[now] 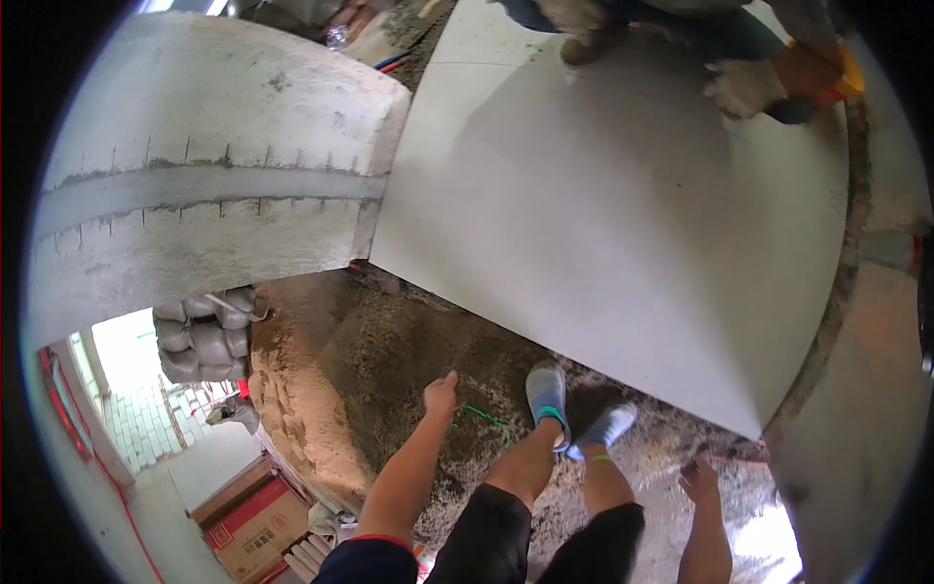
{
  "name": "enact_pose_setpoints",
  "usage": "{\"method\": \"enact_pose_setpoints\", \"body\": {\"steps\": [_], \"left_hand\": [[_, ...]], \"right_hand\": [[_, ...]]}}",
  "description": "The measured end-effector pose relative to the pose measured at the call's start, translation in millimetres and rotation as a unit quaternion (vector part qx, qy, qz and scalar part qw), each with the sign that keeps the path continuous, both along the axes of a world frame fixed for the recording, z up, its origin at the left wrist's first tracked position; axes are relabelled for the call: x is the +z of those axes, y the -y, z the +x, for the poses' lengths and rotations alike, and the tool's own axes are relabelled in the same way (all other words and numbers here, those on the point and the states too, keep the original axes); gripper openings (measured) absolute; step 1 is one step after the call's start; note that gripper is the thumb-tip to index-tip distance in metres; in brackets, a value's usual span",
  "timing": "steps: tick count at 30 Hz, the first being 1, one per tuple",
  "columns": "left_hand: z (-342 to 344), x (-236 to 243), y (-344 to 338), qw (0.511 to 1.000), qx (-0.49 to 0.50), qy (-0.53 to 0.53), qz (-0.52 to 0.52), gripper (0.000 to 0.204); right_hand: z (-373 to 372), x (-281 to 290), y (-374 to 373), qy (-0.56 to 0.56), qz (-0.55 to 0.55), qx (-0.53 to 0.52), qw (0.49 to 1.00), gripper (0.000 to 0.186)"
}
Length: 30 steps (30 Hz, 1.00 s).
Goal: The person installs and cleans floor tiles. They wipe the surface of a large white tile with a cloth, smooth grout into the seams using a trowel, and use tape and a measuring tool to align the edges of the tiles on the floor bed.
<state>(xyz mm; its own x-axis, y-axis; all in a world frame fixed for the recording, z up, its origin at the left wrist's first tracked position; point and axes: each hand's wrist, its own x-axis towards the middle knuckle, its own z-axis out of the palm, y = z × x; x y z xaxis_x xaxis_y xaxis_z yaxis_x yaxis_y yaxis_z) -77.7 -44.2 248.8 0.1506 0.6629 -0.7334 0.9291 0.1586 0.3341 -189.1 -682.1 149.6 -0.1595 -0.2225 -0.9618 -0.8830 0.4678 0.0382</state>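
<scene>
My left hand (441, 394) hangs over the rough, dark ground beside my left leg. Its fingers are curled closed, and nothing shows in them. On the other side, my right hand (698, 481) hangs near the front corner of the large pale floor slabs (603, 253), apart from them. Its fingers are loosely bent and a little apart, with nothing visible held. My feet, in light blue shoes (547, 389), stand on the ground along the slabs' near edge.
A person crouches on the slabs at the far side; one gloved hand (744, 90) shows there. A whitish wall (224, 117) with a grey channel stands left. Below it are a sand heap (297, 389), stacked grey bags (207, 341) and a cardboard box (258, 530).
</scene>
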Motion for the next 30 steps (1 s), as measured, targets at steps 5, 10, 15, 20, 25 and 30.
{"method": "enact_pose_setpoints", "body": {"steps": [5,10,15,20,25,30], "left_hand": [[60.6,-145.6,-42.1,0.966,0.248,0.068,-0.028,0.028],[87.5,-233.1,-76.9,0.985,0.169,-0.008,0.011,0.028],[74.5,-265.7,-85.6,0.977,0.174,0.05,0.114,0.039],[71.8,-290.2,-105.4,0.982,0.164,0.0,0.092,0.056],[75.5,-294.7,-117.2,0.893,0.432,0.101,-0.073,0.052],[76.0,-293.8,-122.6,0.923,0.36,0.077,-0.107,0.059]], "right_hand": [[12.9,-110.0,8.0,0.112,0.031,0.146,0.982,0.033],[77.4,-169.6,-23.7,0.104,0.007,0.15,0.983,0.043],[159.9,-186.6,-84.9,0.123,-0.015,0.24,0.963,0.043],[210.3,-187.7,-124.4,0.174,-0.028,0.272,0.946,0.044],[235.9,-182.4,-140.9,0.192,-0.03,0.287,0.938,0.044],[247.5,-187.7,-143.7,0.187,-0.03,0.294,0.937,0.045]]}}
